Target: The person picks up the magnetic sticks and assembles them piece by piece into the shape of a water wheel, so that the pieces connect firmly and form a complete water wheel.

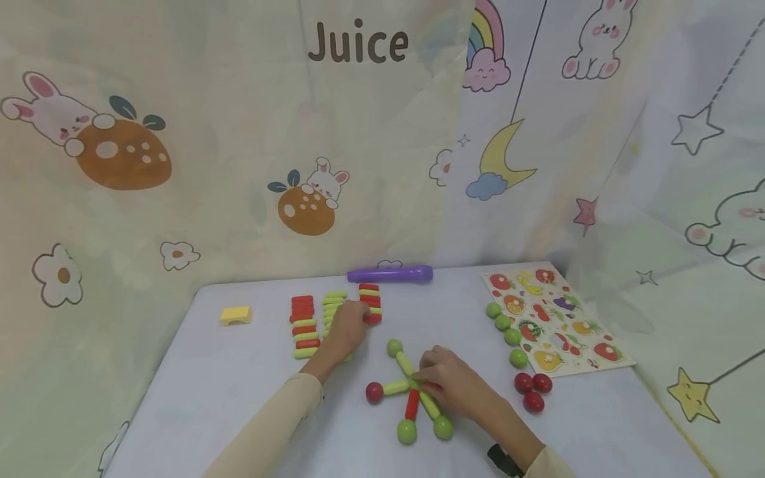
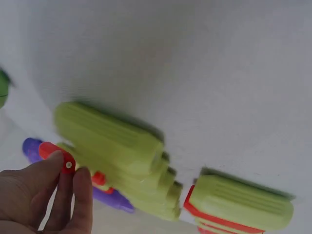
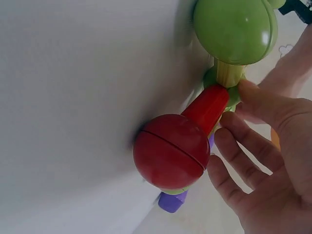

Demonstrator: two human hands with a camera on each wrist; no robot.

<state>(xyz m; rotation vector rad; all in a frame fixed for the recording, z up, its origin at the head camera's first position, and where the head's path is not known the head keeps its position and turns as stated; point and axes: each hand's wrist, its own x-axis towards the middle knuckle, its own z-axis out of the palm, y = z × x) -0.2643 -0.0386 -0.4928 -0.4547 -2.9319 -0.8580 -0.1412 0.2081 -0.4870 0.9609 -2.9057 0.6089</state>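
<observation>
Red plastic stick, short and round-ended, is pinched between the thumb and fingers of the left hand at the back of the white desk, lifted from the rows of red and light-green plastic sticks that lie side by side near the back edge. In the left wrist view the light-green sticks lie just beside the held one, ribbed and stacked close together.

Toward the near edge, around the middle of the desk, lies a star-shaped figure of sticks and balls: light-green and red sticks meet at a hub, with a green ball at the far tip, a red ball at the left tip and two green balls at the near tips. The right hand rests on the hub, its fingers curled over the joint and touching the sticks there; the right wrist view shows the fingertips against the green hub, with the red ball in front.

To the right, four loose green balls run in a line along the left edge of a flat fruit-picture puzzle board, and three loose red balls sit near its closest corner. A purple plastic tube lies along the back edge, and a yellow arch-shaped block sits near the back left corner.
</observation>
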